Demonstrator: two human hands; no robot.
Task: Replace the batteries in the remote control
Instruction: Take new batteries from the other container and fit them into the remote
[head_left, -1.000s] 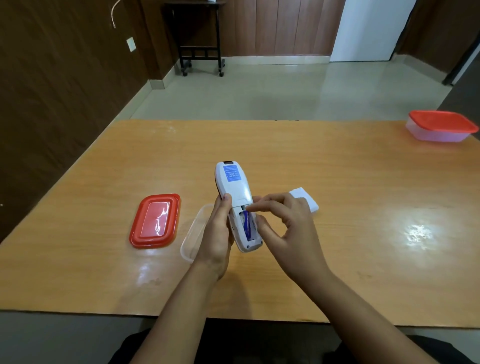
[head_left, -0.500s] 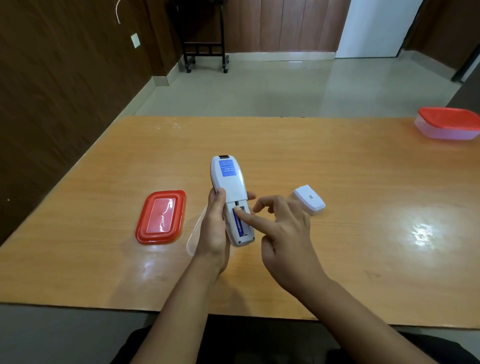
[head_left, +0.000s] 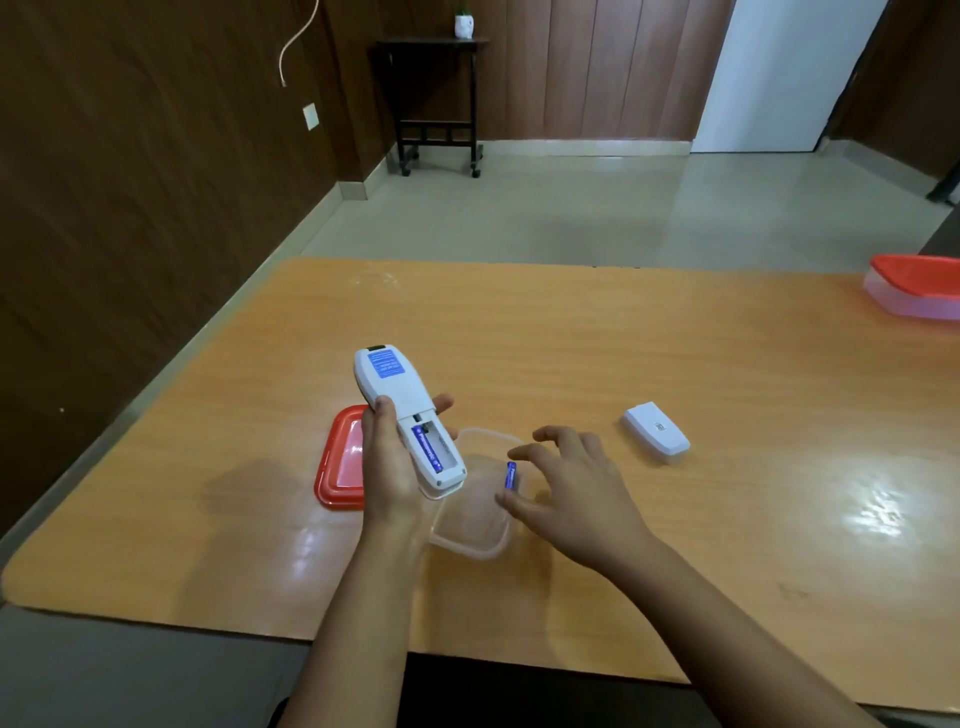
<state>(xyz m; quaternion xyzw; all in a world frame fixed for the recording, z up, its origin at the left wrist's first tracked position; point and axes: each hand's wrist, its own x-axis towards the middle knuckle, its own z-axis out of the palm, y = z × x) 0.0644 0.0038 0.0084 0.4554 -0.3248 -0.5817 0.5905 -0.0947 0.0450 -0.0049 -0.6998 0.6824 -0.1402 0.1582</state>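
Remote control (head_left: 400, 410) held back-up above the table (head_left: 623, 364) in the left hand (head_left: 387, 467), fingers closed around its body. Battery bay uncovered; one blue battery (head_left: 427, 448) seated in the left slot, right slot bare. Blue label (head_left: 385, 365) near the top end, white print too small to read; lettering on the battery likewise blurred. Right hand (head_left: 576, 488) spread, gripping nothing, fingertips (head_left: 522, 453) just beside a second blue battery (head_left: 511, 475) inside the clear container (head_left: 470, 543). Battery cover (head_left: 655, 429) on the table to the right. Red lid (head_left: 340, 462) behind the left hand.
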